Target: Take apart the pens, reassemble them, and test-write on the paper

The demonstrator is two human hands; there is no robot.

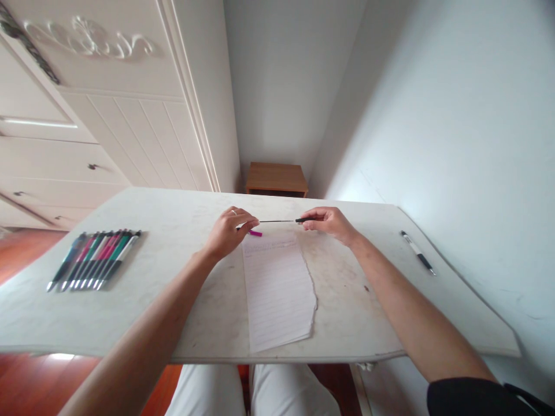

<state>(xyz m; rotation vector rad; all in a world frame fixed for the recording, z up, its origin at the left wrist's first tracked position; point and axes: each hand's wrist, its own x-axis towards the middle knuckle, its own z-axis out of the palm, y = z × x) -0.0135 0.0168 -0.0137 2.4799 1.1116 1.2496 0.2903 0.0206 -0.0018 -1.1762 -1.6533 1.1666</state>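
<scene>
Over the far part of the white table point(195, 323), my left hand point(229, 232) pinches one end of a thin dark pen refill point(276, 221). My right hand point(328, 223) is closed on a black pen part point(304, 219), whose open end faces the refill's tip. The two are in line, nearly or just touching. A magenta pen barrel point(255, 233) sticks out below my left fingers; whether they hold it or it lies on the table, I cannot tell. Just beneath lies lined paper point(281, 300) with handwriting along its top and a torn right edge.
Several assembled pens point(97, 260) lie side by side at the left. One white and black pen point(417, 252) rests near the right edge, beside the wall point(485, 144). Behind the table stand a white cabinet point(130, 127) and a small wooden stand point(277, 176).
</scene>
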